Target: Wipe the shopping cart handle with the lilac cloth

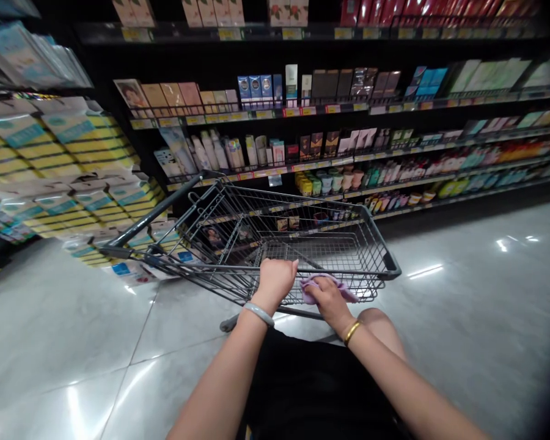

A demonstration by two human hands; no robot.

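Observation:
A dark wire shopping cart (238, 269) stands sideways in front of me, its push handle (158, 211) toward the left. My left hand (277, 280), with a pale bangle at the wrist, is closed around the cart's near top rail. To its right, my right hand (327, 299) grips a purple cloth (343, 290) against the wire side just below that rail. A gold bracelet (352, 332) circles my right wrist. The palm side of both hands is hidden. Through the wires, the cart's basket shows no goods inside.
Behind the cart, long shelves (256, 113) carry boxed and bottled goods with price tags along their edges. Yellow-and-white packages (73, 153) are stacked at the left. Shiny grey floor (476, 293) stretches to the right, and my bent knee (380, 327) is close beside my right forearm.

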